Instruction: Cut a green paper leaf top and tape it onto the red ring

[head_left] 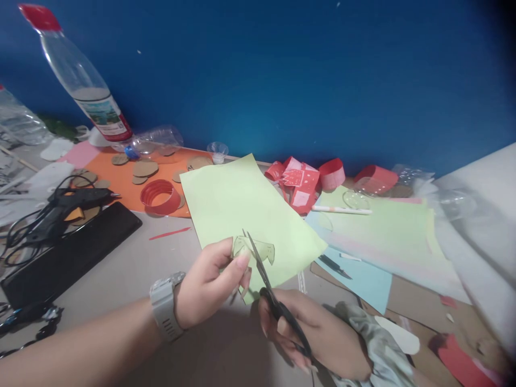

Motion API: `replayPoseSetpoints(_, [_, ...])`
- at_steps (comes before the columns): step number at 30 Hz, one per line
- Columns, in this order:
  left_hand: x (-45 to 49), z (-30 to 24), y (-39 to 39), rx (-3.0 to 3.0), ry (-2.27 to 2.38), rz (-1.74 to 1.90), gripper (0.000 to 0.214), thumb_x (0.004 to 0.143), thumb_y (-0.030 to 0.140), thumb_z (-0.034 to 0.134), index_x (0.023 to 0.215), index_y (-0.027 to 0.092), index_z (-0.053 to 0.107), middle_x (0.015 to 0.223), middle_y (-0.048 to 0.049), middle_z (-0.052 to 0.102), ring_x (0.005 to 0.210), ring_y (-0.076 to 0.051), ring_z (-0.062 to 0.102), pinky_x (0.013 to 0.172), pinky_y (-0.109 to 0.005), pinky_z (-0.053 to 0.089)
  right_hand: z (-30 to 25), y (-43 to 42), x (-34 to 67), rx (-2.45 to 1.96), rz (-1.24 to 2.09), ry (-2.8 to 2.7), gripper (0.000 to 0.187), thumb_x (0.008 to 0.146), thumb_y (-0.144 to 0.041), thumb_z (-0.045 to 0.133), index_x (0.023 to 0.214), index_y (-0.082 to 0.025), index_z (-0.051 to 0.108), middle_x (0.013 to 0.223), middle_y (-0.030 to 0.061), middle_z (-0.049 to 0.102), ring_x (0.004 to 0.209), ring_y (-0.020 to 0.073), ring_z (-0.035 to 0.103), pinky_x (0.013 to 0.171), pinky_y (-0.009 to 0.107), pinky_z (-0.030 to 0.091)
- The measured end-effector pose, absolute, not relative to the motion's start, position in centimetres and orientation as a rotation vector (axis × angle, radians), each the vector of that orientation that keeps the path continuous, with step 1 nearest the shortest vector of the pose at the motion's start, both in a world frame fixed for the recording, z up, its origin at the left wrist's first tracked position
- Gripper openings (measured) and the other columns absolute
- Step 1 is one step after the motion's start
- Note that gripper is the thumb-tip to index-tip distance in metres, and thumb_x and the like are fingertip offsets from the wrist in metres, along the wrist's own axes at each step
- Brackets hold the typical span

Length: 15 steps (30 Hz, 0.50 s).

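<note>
My left hand, with a grey watch on the wrist, pinches a small pale green paper cutout marked with dark pen lines. My right hand is wrapped round the black handles of a pair of scissors. Their blades point up and away, slightly parted, and cross the cutout just right of my left fingertips. Whether the blades are biting into the paper I cannot tell. Beneath both lies a large light green sheet.
On the left are a tall bottle, a red ring, a glue gun and a black box. To the right lie red paper pieces, a white marker, a craft knife and stacked coloured sheets. A blue wall closes the back.
</note>
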<state>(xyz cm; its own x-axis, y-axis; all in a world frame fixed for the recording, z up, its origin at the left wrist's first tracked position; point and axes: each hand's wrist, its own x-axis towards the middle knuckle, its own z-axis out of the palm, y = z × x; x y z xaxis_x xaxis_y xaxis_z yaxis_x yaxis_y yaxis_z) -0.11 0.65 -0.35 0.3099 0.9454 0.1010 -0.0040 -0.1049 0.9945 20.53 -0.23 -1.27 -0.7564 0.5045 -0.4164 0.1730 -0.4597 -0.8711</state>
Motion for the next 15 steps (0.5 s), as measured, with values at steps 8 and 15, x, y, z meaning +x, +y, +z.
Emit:
replayPoseSetpoints(8, [-0.1, -0.56, 0.66, 1.421, 0.918, 1.055, 0.039, 0.098, 0.036, 0.038, 0.066, 0.016, 0.05, 0.059, 0.0029, 0.048, 0.053, -0.007, 0.042, 0.054, -0.02, 0.035, -1.02, -0.09, 20.49, -0.981, 2.325, -1.514, 0.059, 0.076, -0.073, 0.052, 0.079, -0.014, 0.052, 0.047, -0.0069, 0.042, 0.035, 0.0044, 0.038, 0.032, 0.012, 0.028])
replayPoseSetpoints(15, [-0.06, -0.58, 0.62, 1.416, 0.937, 1.051, 0.04, 0.098, 0.037, 0.039, 0.066, 0.016, 0.049, 0.06, 0.003, 0.048, 0.054, -0.007, 0.043, 0.055, -0.02, 0.036, -1.03, -0.06, 20.53, -0.968, 2.321, -1.548, 0.058, 0.078, -0.072, 0.051, 0.08, -0.014, 0.052, 0.047, -0.0065, 0.043, 0.036, 0.0046, 0.038, 0.033, 0.013, 0.029])
